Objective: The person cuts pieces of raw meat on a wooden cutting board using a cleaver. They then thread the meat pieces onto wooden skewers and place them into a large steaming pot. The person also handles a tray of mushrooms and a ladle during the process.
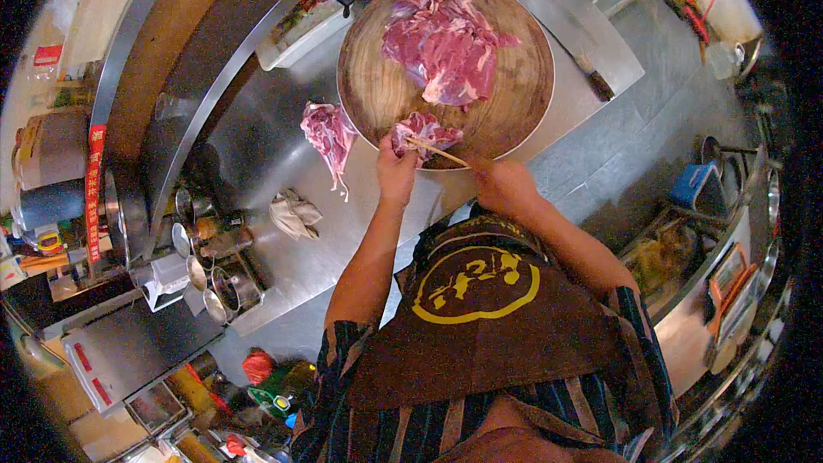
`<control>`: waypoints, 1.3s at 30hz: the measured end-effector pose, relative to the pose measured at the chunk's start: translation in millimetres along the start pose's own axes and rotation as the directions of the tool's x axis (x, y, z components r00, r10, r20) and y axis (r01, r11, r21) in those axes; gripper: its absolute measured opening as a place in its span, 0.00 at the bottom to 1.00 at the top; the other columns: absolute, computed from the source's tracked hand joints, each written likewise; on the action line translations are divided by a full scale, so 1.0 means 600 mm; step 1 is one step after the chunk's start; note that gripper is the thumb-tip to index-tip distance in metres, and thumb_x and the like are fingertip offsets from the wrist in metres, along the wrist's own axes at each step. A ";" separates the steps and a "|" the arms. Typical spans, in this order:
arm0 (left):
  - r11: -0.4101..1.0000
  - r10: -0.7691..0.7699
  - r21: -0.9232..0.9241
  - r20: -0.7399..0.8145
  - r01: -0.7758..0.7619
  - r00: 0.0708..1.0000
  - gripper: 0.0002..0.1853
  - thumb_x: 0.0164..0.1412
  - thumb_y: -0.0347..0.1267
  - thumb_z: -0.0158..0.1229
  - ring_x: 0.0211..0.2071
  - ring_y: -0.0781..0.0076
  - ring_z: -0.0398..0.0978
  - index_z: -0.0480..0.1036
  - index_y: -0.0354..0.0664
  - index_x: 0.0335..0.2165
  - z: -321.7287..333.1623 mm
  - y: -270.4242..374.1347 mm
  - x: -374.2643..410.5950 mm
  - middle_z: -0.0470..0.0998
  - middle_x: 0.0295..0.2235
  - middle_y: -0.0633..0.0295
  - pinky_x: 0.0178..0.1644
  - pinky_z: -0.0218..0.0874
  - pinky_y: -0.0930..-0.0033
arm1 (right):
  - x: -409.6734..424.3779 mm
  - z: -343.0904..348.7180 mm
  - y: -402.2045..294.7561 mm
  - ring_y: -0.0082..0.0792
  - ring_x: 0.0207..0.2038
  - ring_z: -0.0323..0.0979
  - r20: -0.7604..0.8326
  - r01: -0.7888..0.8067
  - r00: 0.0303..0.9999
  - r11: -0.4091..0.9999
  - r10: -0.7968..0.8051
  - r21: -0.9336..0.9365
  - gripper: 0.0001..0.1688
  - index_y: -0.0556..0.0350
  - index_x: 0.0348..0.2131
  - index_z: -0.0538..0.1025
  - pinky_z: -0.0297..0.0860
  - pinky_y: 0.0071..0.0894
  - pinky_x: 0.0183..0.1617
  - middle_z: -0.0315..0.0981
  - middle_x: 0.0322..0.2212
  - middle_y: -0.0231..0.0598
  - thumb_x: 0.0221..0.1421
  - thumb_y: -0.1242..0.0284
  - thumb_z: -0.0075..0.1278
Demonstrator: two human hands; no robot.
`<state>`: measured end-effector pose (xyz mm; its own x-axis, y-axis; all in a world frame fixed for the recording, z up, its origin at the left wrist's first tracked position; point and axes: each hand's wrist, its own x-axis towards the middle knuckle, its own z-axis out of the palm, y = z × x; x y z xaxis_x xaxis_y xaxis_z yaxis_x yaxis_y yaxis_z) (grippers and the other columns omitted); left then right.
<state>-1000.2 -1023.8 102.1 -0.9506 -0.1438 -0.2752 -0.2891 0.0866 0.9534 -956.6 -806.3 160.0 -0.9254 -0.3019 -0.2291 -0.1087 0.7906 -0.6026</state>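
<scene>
A round wooden chopping block (360, 71) stands before me on a steel counter. On its far half rests a large slab of raw red meat (443, 45). At the near edge my left hand (395, 170) grips a smaller chunk of raw meat (434, 132). My right hand (505, 183) is closed around a thin wooden stick (443, 153). The stick's far end reaches the small chunk beside my left fingers; whether it pierces the meat cannot be made out. Left of the block lies another raw meat piece (326, 135), tapering to a thin end.
A crumpled cloth (294, 213) lies on the steel counter (328, 244). Right of the block is a knife with a dark handle (599, 85). A white tray (302, 38) sits back left. Metal containers (222, 289) stand at the counter's left end. A blue container (697, 186) is at right.
</scene>
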 end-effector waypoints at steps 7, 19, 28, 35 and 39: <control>0.879 0.344 0.388 -0.114 -0.277 0.932 0.15 0.49 0.22 0.53 0.34 0.44 0.69 0.65 0.32 0.38 0.014 -0.042 0.011 0.71 0.32 0.43 0.40 0.60 0.53 | 0.012 -0.022 -0.014 0.57 0.24 0.72 -0.039 0.080 0.996 0.996 -0.082 -0.049 0.11 0.55 0.32 0.73 0.68 0.55 0.27 0.73 0.21 0.54 0.46 0.72 0.47; 0.644 0.422 0.726 -0.072 -0.243 0.904 0.13 0.46 0.26 0.55 0.37 0.39 0.64 0.63 0.33 0.33 0.019 -0.034 0.002 0.68 0.33 0.41 0.44 0.54 0.45 | 0.054 -0.048 -0.044 0.54 0.26 0.74 0.175 0.168 0.977 0.945 -0.121 -0.282 0.10 0.55 0.29 0.75 0.70 0.53 0.30 0.74 0.21 0.52 0.45 0.73 0.46; 0.613 0.419 0.737 0.002 -0.285 0.908 0.15 0.47 0.28 0.57 0.39 0.41 0.65 0.64 0.32 0.35 0.009 -0.029 0.010 0.69 0.34 0.42 0.45 0.55 0.47 | 0.096 0.030 0.013 0.52 0.26 0.75 0.043 0.114 0.993 0.989 -0.110 -0.090 0.12 0.57 0.26 0.77 0.72 0.50 0.29 0.75 0.21 0.52 0.46 0.68 0.48; 0.580 0.324 0.779 0.047 -0.237 0.945 0.13 0.46 0.27 0.55 0.38 0.40 0.66 0.65 0.30 0.32 0.013 -0.032 -0.005 0.70 0.32 0.41 0.43 0.56 0.46 | 0.085 0.089 -0.011 0.56 0.29 0.73 -0.035 -0.032 0.999 0.995 0.035 0.093 0.13 0.56 0.30 0.76 0.68 0.52 0.33 0.73 0.24 0.54 0.53 0.66 0.45; 0.586 0.421 0.754 0.029 -0.297 0.906 0.12 0.46 0.26 0.55 0.36 0.39 0.65 0.64 0.29 0.30 -0.009 -0.045 0.009 0.69 0.30 0.41 0.41 0.57 0.46 | 0.105 0.103 -0.014 0.57 0.30 0.72 -0.024 -0.024 0.999 0.941 0.034 0.336 0.15 0.55 0.35 0.76 0.68 0.49 0.34 0.72 0.25 0.56 0.54 0.64 0.47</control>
<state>-996.7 -1032.2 75.6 -0.9868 -0.0648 0.1486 0.0273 0.8369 0.5467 -991.8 -864.8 103.5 -0.9369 -0.2620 -0.2314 0.0422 0.5725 -0.8188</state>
